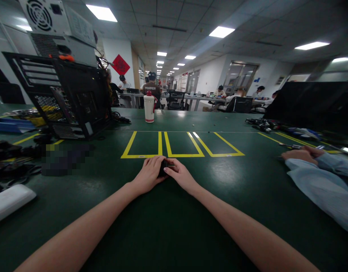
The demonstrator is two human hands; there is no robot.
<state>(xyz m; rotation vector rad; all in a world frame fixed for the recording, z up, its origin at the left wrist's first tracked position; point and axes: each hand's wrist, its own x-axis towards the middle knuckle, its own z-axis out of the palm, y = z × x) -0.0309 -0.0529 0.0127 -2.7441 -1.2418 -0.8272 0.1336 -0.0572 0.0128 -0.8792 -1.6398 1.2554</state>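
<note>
Between my two hands, low over the green table point(151, 219), is a small black object point(163, 169); its kind is mostly hidden by my fingers. My left hand point(147, 173) is closed round its left side, the fingers bent over the top. On the other side my right hand point(180, 173) grips it, with the thumb pressed to the near face. Both hands sit just in front of yellow tape frames point(144, 156) stuck on the tabletop.
An open black computer case point(83, 98) carries power supplies point(68, 28) on the left. A white cup point(149, 108) stands behind the tape. Cables point(15, 158) and a white object point(12, 202) lie left. At right, a co-worker's hands point(301, 155) hold a metal tool; a black screen point(312, 111) stands beyond.
</note>
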